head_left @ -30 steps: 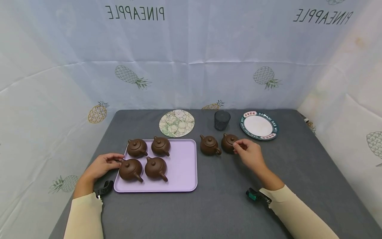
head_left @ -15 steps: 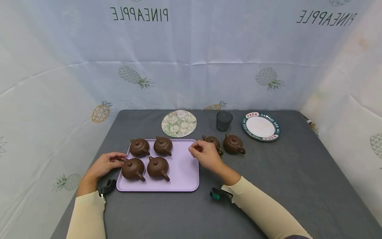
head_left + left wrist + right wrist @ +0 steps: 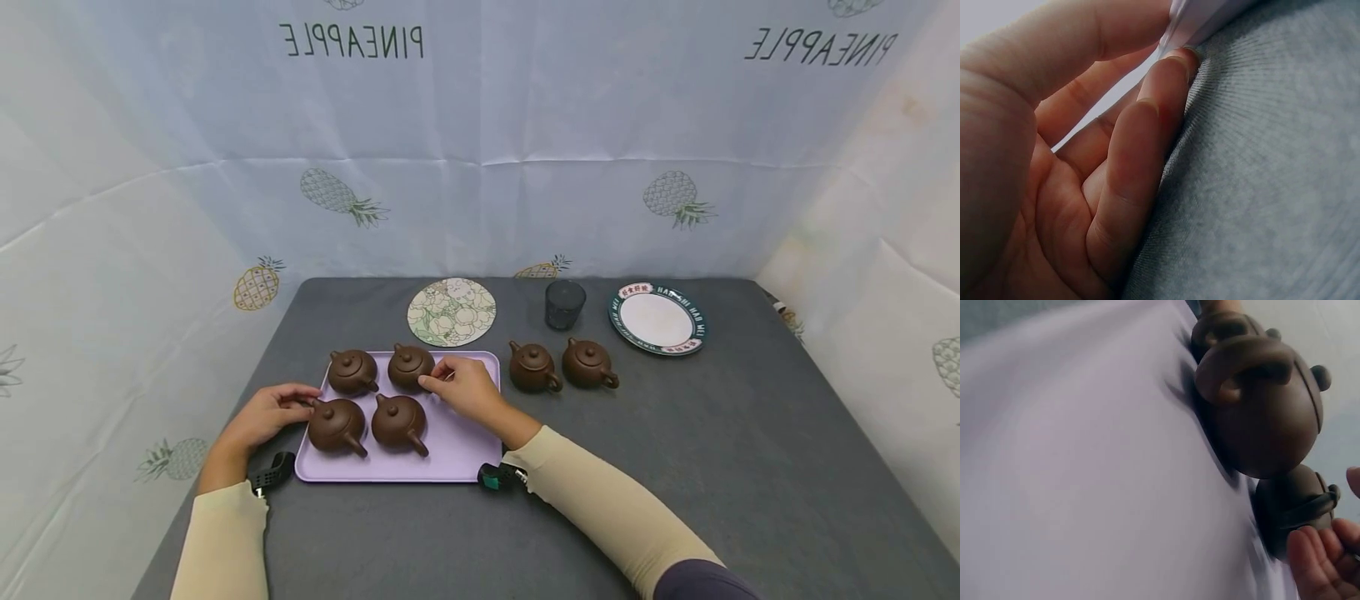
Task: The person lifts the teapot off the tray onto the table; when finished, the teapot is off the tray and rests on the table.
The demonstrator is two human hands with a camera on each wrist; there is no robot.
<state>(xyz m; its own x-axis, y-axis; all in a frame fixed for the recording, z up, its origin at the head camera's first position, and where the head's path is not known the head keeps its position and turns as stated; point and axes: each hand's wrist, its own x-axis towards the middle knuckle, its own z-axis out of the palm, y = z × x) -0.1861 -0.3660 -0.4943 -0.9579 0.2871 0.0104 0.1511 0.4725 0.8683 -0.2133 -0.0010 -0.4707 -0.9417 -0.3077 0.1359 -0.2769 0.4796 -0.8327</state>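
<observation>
On a lilac tray (image 3: 457,446) sit several brown teapots in two rows. My left hand (image 3: 258,417) grips the tray's left rim; in the left wrist view the thumb lies over the edge and the fingertips (image 3: 1135,131) reach beneath it. My right hand (image 3: 472,393) is at the handle side of the back right teapot (image 3: 409,367). In the right wrist view its thumb (image 3: 1354,480) stands apart from the fingers (image 3: 1310,553), with the fingertips right by that handle. A front right teapot (image 3: 398,422) and a front left teapot (image 3: 335,425) rest nearer me.
Two more brown teapots stand right of the tray, one (image 3: 532,367) beside the other (image 3: 588,363). Behind them are a dark cup (image 3: 564,305) and a green-rimmed plate (image 3: 657,319). A round patterned mat (image 3: 452,312) lies behind the tray. Patterned cloth hangs at the back.
My right hand has moved left, from the rightmost teapot outside the tray, over the tray's right edge, to the back right teapot on it. The left hand stays at the rim.
</observation>
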